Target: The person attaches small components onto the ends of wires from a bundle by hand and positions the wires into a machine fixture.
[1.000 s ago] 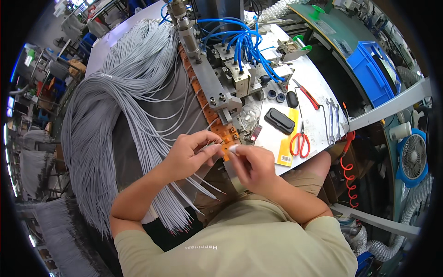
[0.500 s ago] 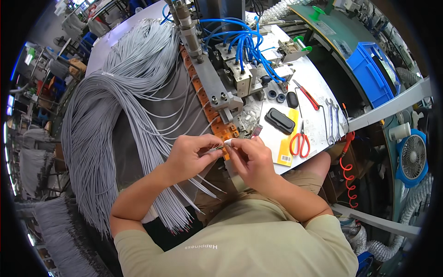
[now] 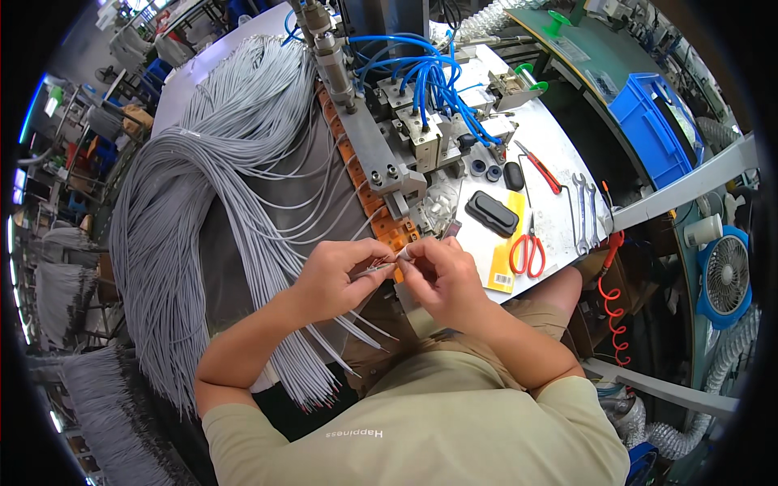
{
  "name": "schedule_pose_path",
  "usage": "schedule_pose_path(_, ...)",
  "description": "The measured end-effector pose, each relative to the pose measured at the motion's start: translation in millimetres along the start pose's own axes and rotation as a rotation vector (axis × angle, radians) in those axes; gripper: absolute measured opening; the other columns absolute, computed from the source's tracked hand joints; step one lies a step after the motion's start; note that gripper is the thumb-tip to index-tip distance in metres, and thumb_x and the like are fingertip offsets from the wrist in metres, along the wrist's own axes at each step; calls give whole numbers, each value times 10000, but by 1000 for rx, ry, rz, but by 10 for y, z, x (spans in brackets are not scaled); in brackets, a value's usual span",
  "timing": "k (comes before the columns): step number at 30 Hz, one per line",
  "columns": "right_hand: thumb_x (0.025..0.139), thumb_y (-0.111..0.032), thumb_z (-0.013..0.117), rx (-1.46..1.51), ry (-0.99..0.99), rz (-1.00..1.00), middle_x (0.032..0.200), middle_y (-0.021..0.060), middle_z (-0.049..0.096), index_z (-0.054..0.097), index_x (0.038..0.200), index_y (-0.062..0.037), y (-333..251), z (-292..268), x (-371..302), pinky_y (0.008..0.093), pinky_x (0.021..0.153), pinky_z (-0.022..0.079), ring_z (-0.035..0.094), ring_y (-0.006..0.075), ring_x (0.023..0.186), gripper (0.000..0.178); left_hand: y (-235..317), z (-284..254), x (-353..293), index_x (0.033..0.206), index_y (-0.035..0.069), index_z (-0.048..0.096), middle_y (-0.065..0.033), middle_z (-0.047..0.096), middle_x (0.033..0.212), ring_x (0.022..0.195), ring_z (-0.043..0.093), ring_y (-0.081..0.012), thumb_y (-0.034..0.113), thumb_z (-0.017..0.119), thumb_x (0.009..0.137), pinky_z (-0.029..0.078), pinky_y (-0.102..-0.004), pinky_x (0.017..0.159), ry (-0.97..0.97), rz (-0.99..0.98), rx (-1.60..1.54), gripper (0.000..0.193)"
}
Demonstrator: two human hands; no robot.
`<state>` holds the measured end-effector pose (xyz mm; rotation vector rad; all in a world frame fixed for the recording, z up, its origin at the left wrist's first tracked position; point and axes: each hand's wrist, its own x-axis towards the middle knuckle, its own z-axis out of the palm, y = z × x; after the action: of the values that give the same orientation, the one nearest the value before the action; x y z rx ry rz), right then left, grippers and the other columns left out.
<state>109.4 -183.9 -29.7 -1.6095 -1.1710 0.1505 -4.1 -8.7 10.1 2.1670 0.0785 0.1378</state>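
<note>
My left hand (image 3: 339, 279) is closed in a pinch on the end of a grey cable (image 3: 366, 271); thin reddish wires show between the fingertips. Facing it, my right hand (image 3: 444, 279) pinches a small white piece (image 3: 403, 254), mostly covered by the fingers, its exact kind hidden. The fingertips of both hands meet at the cable end, just over the near end of an orange fixture rail (image 3: 395, 233). Several grey cables run from the rail into a big bundle of grey cables (image 3: 182, 162) on the left, whose stripped ends hang near my left forearm.
A machine with blue air hoses (image 3: 433, 69) stands beyond the rail. On the white table to the right lie a black case (image 3: 492, 212), red-handled scissors (image 3: 527, 253), a red knife (image 3: 541, 170) and wrenches (image 3: 580, 215). Farther right are a blue bin (image 3: 652, 134) and fan (image 3: 724, 275).
The fingers have shifted slightly at the cable end, and the reddish wires show more clearly. Both hands otherwise stay in the same place.
</note>
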Motion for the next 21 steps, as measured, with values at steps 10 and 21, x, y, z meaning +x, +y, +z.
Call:
schedule_pose_path(10, 860, -58, 704, -25, -73, -89, 706, 65, 592, 606, 916, -29, 63, -79, 82, 342, 675, 381, 524, 201, 619, 116, -6, -19, 6, 1018, -19, 668, -67, 701, 786, 697, 664, -111, 53, 621, 920, 524, -251, 671, -58, -59, -162, 130)
schedule_pose_path(21, 953, -133, 639, 418, 151, 534, 656, -21, 540, 582, 907, -45, 613, 40, 18, 261, 520, 338, 466, 59, 554, 114, 103, -45, 2, 1049, -3, 683, -64, 702, 782, 567, 595, -65, 56, 687, 901, 479, -237, 539, -83, -233, -271, 160)
